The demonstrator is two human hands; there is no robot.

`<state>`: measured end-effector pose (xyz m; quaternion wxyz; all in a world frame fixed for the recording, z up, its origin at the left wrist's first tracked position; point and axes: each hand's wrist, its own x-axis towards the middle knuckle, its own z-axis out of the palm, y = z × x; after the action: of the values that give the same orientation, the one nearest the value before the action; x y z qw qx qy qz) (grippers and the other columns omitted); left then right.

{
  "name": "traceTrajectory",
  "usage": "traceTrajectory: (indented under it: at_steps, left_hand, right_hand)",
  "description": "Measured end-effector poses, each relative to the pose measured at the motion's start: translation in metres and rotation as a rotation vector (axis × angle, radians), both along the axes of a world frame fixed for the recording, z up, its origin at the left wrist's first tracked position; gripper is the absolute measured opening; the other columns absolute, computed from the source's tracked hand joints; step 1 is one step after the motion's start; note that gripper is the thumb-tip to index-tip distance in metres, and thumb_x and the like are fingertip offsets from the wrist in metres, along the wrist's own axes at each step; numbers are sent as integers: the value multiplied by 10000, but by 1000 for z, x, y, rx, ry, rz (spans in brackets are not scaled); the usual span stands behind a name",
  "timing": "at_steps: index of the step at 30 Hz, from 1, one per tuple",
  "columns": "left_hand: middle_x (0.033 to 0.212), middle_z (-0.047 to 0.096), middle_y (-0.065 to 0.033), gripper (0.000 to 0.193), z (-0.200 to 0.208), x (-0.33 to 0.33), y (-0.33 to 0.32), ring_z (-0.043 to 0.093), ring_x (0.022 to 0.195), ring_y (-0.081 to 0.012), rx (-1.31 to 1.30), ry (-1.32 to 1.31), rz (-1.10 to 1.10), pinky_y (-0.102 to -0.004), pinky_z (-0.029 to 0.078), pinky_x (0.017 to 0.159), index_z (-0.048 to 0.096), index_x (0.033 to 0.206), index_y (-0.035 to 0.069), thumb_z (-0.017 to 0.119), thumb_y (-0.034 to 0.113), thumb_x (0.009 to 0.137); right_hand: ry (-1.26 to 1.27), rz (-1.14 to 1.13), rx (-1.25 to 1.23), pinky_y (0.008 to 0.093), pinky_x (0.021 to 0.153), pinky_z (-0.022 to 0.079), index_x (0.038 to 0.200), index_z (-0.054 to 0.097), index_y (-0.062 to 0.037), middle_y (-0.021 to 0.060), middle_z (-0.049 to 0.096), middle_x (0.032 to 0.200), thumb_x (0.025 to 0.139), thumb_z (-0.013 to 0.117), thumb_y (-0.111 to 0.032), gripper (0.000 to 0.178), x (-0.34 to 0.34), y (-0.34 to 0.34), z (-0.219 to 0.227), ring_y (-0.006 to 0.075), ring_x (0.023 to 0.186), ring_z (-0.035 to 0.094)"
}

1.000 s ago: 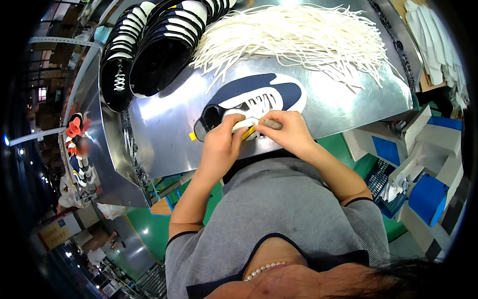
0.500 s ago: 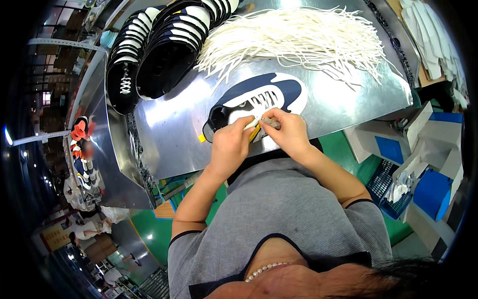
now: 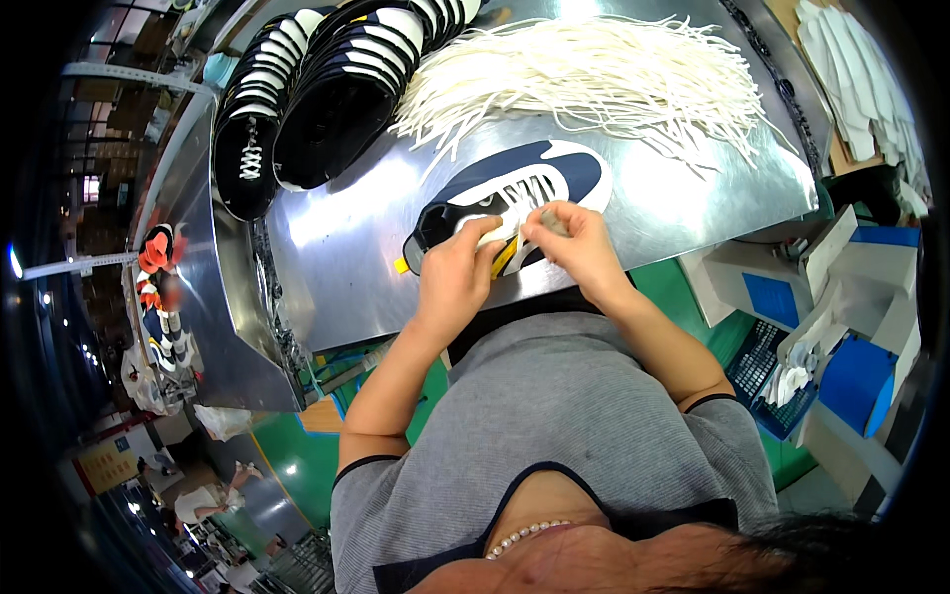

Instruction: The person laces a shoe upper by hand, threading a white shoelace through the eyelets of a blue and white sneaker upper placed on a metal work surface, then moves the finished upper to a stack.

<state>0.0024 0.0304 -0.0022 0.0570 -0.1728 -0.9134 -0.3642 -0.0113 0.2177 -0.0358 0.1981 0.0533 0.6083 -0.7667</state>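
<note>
Navy-and-white sneaker upper (image 3: 584,178) lies on the metal counter (image 3: 688,213), beneath and just beyond both grips: the left hand (image 3: 458,277) pinches its near side, while the right hand (image 3: 586,255) is clamped on a short greyish tool handle (image 3: 554,222) beside the white lacing (image 3: 529,193).

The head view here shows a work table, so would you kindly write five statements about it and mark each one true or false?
1. White laces are heaped beyond the shoe at the hands. True.
2. The stacked shoes stand right of the laces. False: the stacked shoes are on the left.
3. The right hand holds a stubby handle. True.
4. The left hand is in the laces. False: the left hand is at the shoe.
5. The table is metal. True.
</note>
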Motion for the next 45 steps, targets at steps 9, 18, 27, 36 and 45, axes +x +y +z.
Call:
traceTrajectory:
  at_steps: [9,18,27,36,45]
  left_hand:
    - [987,723,-171,264,13,-5,9,727,878,-266,7,-348,80,-329,547,759,651,1128,14,710,173,926]
    - [914,734,-136,262,1,-5,9,736,813,-299,-151,-140,110,-349,560,696,643,1089,42,748,185,897]
    - [879,732,-143,271,-4,-4,7,733,744,-282,-170,-13,56,-341,553,634,648,1068,34,767,188,880]
    - [850,722,-149,245,-5,-6,6,711,696,-287,-126,43,-6,-348,536,603,661,1067,34,754,166,883]
    - [677,632,-125,257,-6,-2,10,634,582,-287,-150,152,-144,-375,485,531,650,1090,-2,726,84,860]
  right_hand:
    - [116,-121,-83,191,559,410,944,666,-22,-43,616,757,920,716,-116,109,-11,-11,-5,11,651,518]
    - [354,-11,202,355,687,511,1038,571,-31,132,701,885,991,612,-225,203,7,12,4,244,777,690]
    - [502,102,487,400,655,525,963,585,-33,112,710,847,950,653,-213,192,12,24,5,324,751,699]
    - [469,116,449,399,646,521,950,573,-24,127,707,830,952,649,-194,187,10,24,4,321,740,697]
    - [257,108,366,362,667,529,1060,494,-39,103,687,729,987,587,-177,181,7,-2,-4,254,700,696]
